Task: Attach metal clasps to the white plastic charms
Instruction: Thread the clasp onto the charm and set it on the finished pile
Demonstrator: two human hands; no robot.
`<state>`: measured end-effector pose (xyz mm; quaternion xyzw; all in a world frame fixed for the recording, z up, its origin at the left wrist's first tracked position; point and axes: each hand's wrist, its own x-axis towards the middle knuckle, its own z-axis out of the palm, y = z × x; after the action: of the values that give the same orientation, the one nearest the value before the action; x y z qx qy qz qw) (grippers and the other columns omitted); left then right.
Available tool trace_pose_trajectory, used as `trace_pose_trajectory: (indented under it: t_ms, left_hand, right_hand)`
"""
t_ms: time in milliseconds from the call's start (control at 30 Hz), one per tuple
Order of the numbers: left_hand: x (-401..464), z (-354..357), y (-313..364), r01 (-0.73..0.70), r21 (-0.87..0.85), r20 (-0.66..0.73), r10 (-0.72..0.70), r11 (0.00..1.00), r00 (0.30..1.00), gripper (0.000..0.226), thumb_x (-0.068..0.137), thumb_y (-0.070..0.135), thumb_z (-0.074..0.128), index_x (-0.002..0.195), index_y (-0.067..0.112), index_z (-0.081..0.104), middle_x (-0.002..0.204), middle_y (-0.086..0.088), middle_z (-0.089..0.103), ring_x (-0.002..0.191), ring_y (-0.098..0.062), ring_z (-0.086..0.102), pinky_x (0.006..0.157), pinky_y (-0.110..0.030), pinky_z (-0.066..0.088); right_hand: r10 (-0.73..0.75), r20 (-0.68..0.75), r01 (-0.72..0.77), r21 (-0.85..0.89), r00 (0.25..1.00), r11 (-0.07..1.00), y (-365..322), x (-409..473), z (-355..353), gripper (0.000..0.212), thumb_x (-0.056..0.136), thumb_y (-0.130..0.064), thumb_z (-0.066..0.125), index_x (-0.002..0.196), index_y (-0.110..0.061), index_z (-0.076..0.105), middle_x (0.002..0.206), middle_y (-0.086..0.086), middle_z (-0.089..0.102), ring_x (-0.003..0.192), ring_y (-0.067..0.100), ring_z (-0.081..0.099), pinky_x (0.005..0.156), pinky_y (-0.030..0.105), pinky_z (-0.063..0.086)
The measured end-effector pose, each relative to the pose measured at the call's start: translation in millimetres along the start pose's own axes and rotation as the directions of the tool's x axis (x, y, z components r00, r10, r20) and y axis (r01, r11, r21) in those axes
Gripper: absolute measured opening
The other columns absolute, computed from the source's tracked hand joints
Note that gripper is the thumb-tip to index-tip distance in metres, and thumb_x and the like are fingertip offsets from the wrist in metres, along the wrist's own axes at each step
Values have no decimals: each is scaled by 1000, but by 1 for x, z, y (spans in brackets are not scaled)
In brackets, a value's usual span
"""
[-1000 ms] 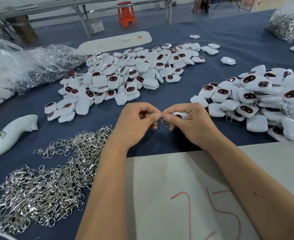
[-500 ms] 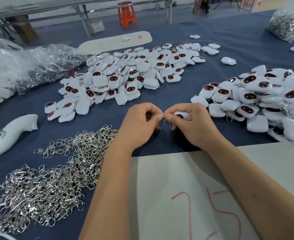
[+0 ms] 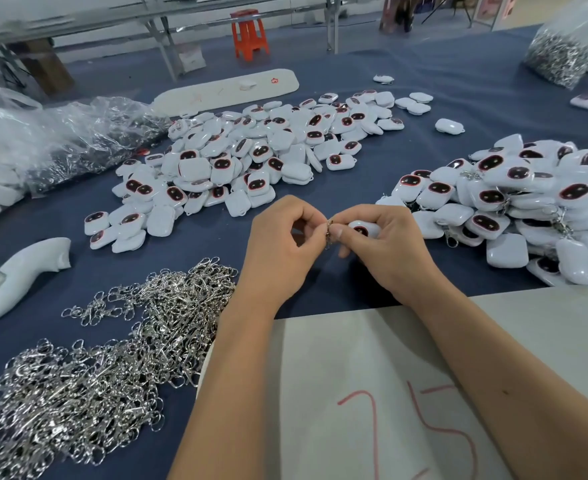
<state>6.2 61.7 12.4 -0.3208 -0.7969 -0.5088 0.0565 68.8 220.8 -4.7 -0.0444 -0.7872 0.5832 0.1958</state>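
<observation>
Pinching a metal clasp [image 3: 329,231] between thumb and forefinger, my left hand [image 3: 283,244] meets my right hand [image 3: 387,245] above the blue worktop [image 3: 354,174]. The right grip is curled round one white charm [image 3: 364,228], its dark face turned up toward me. The clasp hangs roughly upright, its long axis up and down, touching the charm's left end just off my right thumb. I judge the coming move turns on that contact: the charm's loop faces left, toward the left grip, though the loop itself is too small to see. Spare clasps [image 3: 105,355] lie heaped down and left of my left grip; bare charms [image 3: 251,157] lie beyond both hands. To the right of my right grip sits a finished pile [image 3: 514,202]. Far right, a clear bag [image 3: 559,53] holds more metal pieces.
</observation>
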Motion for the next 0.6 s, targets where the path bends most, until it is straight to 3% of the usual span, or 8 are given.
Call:
trace_pose_trajectory:
  t_ms: [267,433,600]
  left_hand:
    - [-1,0,-5,-23,13,2,23,1000,1000,11,89,6,71,81,14,71,85,4,67,82,-17,64,71,-24,53]
    - [-2,12,-4,-61,44,-60,64,997,996,11,93,6,64,87,15,66,89,7,65,83,-15,65,73,-24,52]
    - [0,28,0,-90,39,-170,95,995,981,12,99,6,56,91,13,61,90,2,63,79,-20,65,75,-38,52]
  right_hand:
    - [-125,-60,119,-87,990,989,-2,-3,5,19,94,-2,70,82,-16,75,76,-8,70,67,9,62,68,17,47]
    - [-153,-105,148,-54,983,988,-3,-3,5,17,94,1,68,86,-12,76,81,-5,73,75,13,65,75,31,55]
    - [-105,-166,115,50,980,992,-3,-3,5,14,96,0,68,87,-9,74,78,-5,70,66,7,63,67,14,47]
